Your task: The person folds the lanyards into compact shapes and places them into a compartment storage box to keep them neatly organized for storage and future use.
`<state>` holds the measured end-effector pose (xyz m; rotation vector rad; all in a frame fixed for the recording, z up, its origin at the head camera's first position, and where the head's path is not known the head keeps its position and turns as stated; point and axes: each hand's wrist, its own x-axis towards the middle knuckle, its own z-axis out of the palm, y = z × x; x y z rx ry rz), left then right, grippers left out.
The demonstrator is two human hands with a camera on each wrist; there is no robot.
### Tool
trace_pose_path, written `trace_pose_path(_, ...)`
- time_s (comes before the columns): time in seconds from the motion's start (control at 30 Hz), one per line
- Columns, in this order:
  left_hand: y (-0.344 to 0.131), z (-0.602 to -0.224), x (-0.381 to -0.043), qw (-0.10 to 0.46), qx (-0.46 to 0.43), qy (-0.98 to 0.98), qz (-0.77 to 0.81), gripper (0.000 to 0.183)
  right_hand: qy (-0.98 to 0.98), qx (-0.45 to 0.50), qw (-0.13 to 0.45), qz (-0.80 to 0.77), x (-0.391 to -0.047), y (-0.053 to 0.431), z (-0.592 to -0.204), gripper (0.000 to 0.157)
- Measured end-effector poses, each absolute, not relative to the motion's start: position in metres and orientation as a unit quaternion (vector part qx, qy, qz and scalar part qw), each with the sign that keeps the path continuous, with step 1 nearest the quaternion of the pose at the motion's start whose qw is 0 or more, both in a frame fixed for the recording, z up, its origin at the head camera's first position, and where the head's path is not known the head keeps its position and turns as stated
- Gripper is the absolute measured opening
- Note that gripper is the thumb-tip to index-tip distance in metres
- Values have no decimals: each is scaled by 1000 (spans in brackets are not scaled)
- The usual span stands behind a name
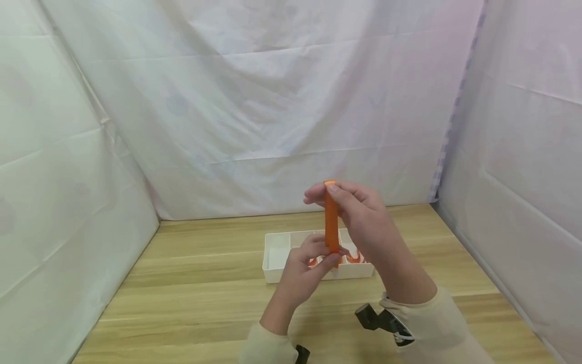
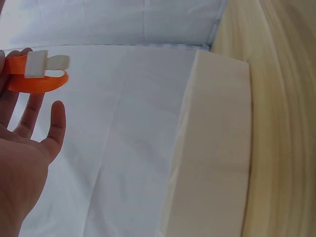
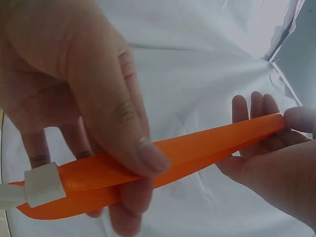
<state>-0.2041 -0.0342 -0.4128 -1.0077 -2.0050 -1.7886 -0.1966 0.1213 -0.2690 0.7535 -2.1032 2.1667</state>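
A folded orange strap stretches upright between both hands in the head view. My right hand pinches its upper end between thumb and fingers. Lower down, my left hand pinches the strap, its thumb across the front. The right wrist view shows the strap as two woven layers, with a white plastic piece around the lower end. In the left wrist view this white piece sits where the strap bends into a loop, just beyond the left fingertips. Part of the left hand is cut off there.
Behind the hands, a white compartment tray stands on the wooden table. Orange pieces lie in some of its compartments. White cloth hangs at the back and both sides.
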Motion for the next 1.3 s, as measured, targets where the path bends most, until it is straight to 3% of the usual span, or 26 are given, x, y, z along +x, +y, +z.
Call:
trace_pose_path(0.3, -37, -421, -202, 103, -310, -712, -621, 13, -676, 247, 18, 694, -198, 120, -270, 35)
trace_pose_path(0.7, -34, -397, -203, 144, -349, -684, -624, 15, -667, 241, 15, 705, -197, 120, -274, 34)
trace_pose_path(1.07, -40, -409, -200, 17, -261, -615, -743, 29, -680, 234, 14, 694, -195, 119, -272, 37)
trace_pose_path(1.3, -35, -417, -203, 103, -281, -700, -648, 23, -671, 239, 15, 702, -196, 117, -271, 36)
